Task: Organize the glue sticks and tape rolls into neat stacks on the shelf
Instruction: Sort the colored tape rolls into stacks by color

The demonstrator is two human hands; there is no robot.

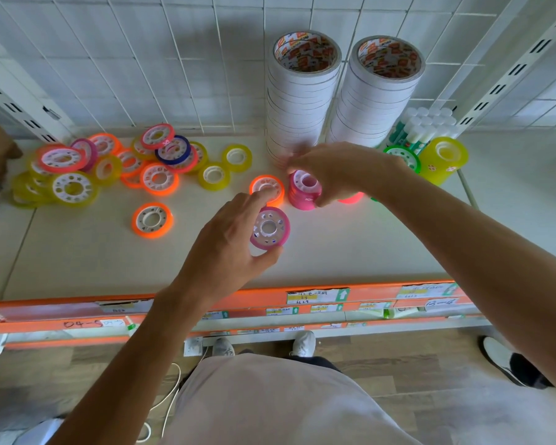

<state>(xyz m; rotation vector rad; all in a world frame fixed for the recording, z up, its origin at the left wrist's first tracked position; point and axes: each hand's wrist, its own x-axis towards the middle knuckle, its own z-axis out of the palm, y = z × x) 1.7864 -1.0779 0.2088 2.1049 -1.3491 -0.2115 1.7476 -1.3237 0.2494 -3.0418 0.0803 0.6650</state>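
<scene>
Pink tape roll (270,228) pinched in left hand (228,239); right hand (337,171) grips pink stack (304,189).

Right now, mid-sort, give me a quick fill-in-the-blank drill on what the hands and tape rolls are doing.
1. The left hand holds a single ____ tape roll.
2. The right hand grips the pink stack, which stands in front of the two tall ____ tape stacks.
3. The glue sticks stand at the shelf's back ____ corner.
4. The lone roll lying nearest the shelf's front edge is ____.

Missing words: pink; white; right; orange
</scene>
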